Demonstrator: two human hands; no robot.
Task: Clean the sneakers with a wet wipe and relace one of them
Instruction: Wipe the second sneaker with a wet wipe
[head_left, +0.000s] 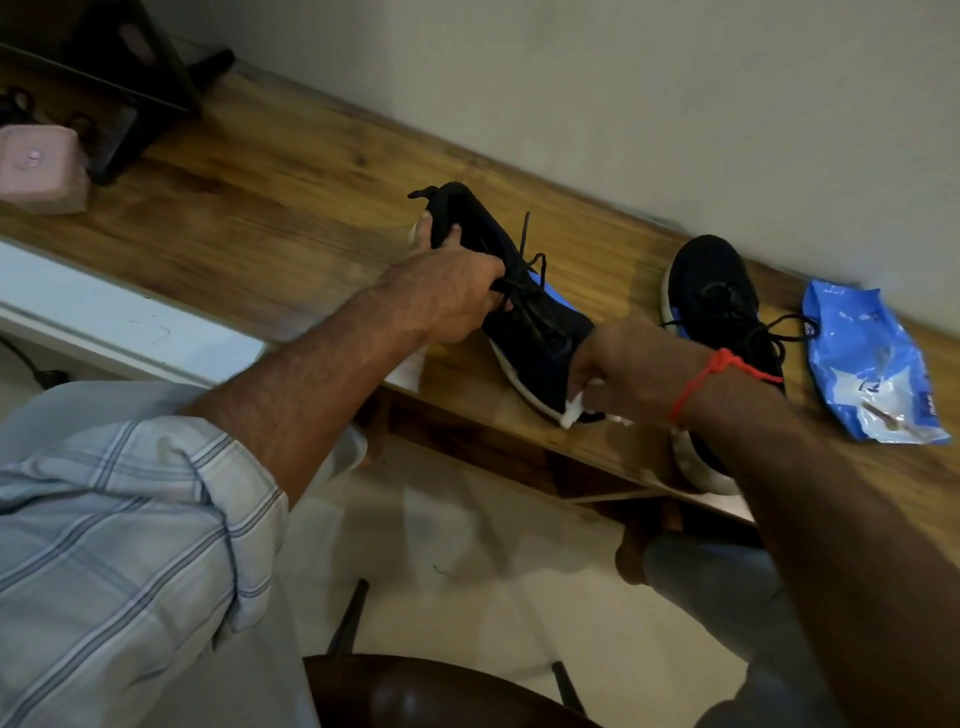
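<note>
Wet wipe (574, 410) mostly hidden under the right hand (623, 369), second sneaker (727, 312) partly behind that wrist, possibly overhanging the desk (291, 208).

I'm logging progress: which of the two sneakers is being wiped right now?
The left sneaker, gripped by the left hand while the right hand presses a wipe to it. The other sneaker sits untouched.
</note>
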